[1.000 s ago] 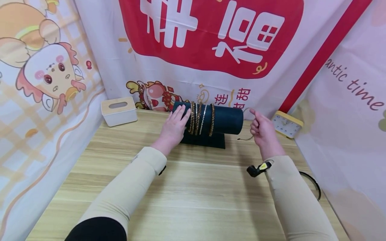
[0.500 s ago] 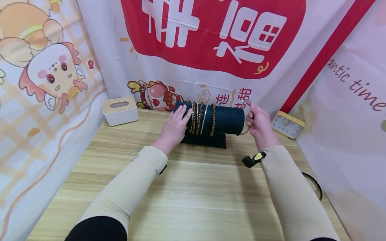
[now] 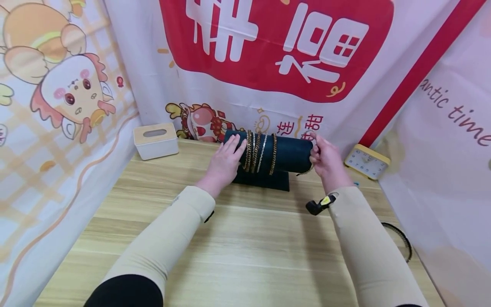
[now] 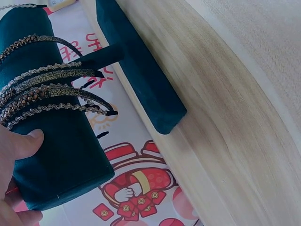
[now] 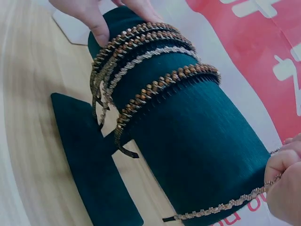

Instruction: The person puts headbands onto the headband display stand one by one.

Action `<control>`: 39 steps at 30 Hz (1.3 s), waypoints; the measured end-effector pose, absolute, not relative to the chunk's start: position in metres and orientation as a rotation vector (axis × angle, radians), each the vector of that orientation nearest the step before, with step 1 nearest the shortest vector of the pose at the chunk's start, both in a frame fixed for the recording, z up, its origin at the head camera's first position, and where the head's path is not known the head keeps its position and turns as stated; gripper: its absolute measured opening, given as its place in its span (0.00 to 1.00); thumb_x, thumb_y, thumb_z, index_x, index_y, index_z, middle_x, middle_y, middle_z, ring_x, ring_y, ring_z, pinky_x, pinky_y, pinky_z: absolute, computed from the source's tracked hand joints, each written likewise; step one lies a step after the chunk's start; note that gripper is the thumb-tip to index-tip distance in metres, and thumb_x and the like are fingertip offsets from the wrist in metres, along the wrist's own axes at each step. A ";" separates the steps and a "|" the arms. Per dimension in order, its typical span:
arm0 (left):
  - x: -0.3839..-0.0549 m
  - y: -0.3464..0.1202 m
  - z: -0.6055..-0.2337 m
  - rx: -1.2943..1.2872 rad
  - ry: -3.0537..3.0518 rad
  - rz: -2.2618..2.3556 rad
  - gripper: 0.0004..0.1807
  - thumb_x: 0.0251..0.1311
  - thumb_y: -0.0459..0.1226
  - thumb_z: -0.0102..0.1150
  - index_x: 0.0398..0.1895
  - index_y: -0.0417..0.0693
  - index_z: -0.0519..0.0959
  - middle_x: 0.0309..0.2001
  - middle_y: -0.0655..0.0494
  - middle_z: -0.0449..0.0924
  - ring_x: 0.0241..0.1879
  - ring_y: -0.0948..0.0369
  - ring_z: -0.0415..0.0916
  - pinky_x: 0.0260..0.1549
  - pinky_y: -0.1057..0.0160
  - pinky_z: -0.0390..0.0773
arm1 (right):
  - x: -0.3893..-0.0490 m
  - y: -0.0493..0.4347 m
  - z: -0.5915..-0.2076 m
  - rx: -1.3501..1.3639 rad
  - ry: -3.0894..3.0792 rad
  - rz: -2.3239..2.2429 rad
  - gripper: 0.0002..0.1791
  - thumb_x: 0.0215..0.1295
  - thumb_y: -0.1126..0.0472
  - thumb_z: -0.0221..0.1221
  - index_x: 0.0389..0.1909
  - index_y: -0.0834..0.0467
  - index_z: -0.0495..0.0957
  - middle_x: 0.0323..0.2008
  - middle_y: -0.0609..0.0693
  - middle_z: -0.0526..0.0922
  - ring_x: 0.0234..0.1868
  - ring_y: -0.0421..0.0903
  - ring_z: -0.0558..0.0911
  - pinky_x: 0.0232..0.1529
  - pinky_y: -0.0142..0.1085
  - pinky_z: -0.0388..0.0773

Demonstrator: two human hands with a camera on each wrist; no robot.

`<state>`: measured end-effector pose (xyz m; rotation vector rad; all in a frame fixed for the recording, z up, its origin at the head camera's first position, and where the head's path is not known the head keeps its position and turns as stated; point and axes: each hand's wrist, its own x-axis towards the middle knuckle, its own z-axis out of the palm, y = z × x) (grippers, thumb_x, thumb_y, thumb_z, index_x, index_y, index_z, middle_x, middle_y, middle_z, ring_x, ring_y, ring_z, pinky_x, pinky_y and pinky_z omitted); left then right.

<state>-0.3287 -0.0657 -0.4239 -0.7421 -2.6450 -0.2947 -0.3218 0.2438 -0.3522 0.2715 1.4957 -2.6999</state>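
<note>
A dark green velvet headband stand point(image 3: 292, 152), a horizontal roll on a flat base point(image 3: 264, 181), stands against the back cloth. Several beaded headbands, including a bronze one point(image 5: 164, 84), are looped over its left and middle parts. My left hand point(image 3: 223, 164) holds the roll's left end, thumb point(image 4: 28, 143) on the near side and fingers over the top. My right hand point(image 3: 326, 160) pinches a thin beaded headband point(image 5: 225, 207) at the roll's right end. That band curves across the velvet there, its tip below the roll's near side; my fingers hide part of it.
On the wooden table point(image 3: 245, 251), a white tissue box point(image 3: 157, 147) with a wooden lid is at the back left. A yellow-framed clock point(image 3: 367, 162) stands back right, beyond my right hand. Another dark headband point(image 3: 400, 238) lies by the right edge. Printed cloths enclose the sides and back.
My right hand has moved left, bringing the thin headband from beyond the roll's right end onto it. The left hand has stayed on the roll's left end.
</note>
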 end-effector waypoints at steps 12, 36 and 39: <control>-0.329 -0.063 -0.424 -0.741 -2.666 -0.283 0.38 0.67 0.35 0.61 0.77 0.48 0.56 0.76 0.43 0.49 0.76 0.50 0.44 0.69 0.46 0.53 | -0.335 0.223 -0.344 0.105 2.653 -1.677 0.27 0.75 0.68 0.50 0.72 0.67 0.60 0.58 0.62 0.72 0.57 0.50 0.73 0.61 0.39 0.71; -0.329 -0.064 -0.429 -0.753 -2.610 -0.299 0.38 0.66 0.35 0.62 0.76 0.46 0.58 0.76 0.42 0.51 0.75 0.50 0.46 0.69 0.46 0.55 | -0.319 0.248 -0.376 -0.503 3.241 -0.590 0.42 0.61 0.54 0.69 0.75 0.50 0.62 0.71 0.52 0.65 0.72 0.56 0.59 0.70 0.57 0.48; -0.330 -0.064 -0.429 -0.748 -2.602 -0.298 0.38 0.65 0.35 0.62 0.77 0.47 0.58 0.76 0.42 0.51 0.75 0.50 0.46 0.69 0.46 0.55 | -0.320 0.245 -0.376 -0.498 3.239 -0.596 0.41 0.61 0.54 0.69 0.74 0.50 0.63 0.72 0.52 0.65 0.72 0.56 0.59 0.70 0.57 0.48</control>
